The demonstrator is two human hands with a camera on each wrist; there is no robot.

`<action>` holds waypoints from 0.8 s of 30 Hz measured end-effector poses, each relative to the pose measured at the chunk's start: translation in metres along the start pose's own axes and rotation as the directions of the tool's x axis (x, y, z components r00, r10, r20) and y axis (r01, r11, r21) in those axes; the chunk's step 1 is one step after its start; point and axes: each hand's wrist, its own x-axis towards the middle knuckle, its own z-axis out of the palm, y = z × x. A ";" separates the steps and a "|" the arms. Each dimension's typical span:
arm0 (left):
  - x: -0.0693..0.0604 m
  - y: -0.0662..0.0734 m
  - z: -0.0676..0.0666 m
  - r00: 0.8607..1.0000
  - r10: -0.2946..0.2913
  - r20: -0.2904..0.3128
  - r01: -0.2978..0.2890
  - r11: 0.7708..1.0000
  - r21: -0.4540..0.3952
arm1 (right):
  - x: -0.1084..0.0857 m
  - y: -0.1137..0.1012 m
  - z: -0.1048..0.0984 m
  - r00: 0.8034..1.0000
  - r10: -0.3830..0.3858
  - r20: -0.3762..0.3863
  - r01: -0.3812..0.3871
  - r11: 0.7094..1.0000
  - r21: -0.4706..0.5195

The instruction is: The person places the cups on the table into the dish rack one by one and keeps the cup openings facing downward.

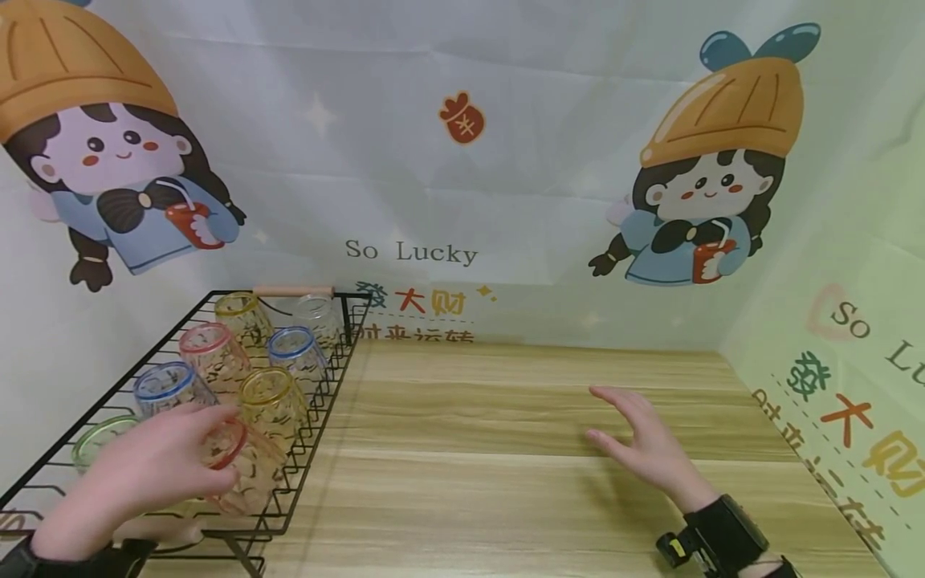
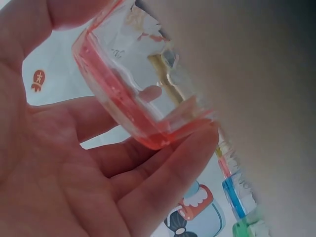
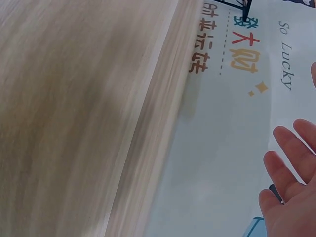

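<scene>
My left hand (image 1: 155, 457) holds a clear glass (image 1: 253, 474) with a red band at its upper end, at the near right corner of a black wire rack (image 1: 292, 514). In the left wrist view the fingertips touch the red band (image 2: 116, 94) on one side, and the thumb lies on the opposite side. More clear glasses with coloured bands stand on the rack, among them a yellow-banded glass (image 1: 275, 401) and a blue-banded glass (image 1: 169, 385) close by. My right hand (image 1: 646, 445) hovers over the wooden table with fingers spread, holding nothing.
Farther back on the rack stand a pink-banded glass (image 1: 213, 353), another blue-banded glass (image 1: 298, 353) and a colourless glass (image 1: 318, 317). A green-banded glass (image 1: 97, 437) is partly behind the left hand. The wooden table (image 1: 506, 417) meets a printed cloth backdrop (image 1: 535, 201).
</scene>
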 end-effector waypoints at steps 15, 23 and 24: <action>0.004 0.000 0.007 0.999 0.026 0.031 -0.027 1.000 0.014 | 0.000 0.002 0.000 0.999 -0.035 -0.018 0.035 0.999 -0.024; 0.005 -0.004 0.014 0.998 0.059 0.012 -0.059 0.998 0.008 | 0.000 0.001 0.000 0.999 -0.032 -0.017 0.031 0.999 -0.022; 0.005 -0.005 0.015 0.998 0.063 0.010 -0.063 0.998 0.002 | 0.000 0.001 0.000 0.999 -0.030 -0.017 0.030 0.999 -0.022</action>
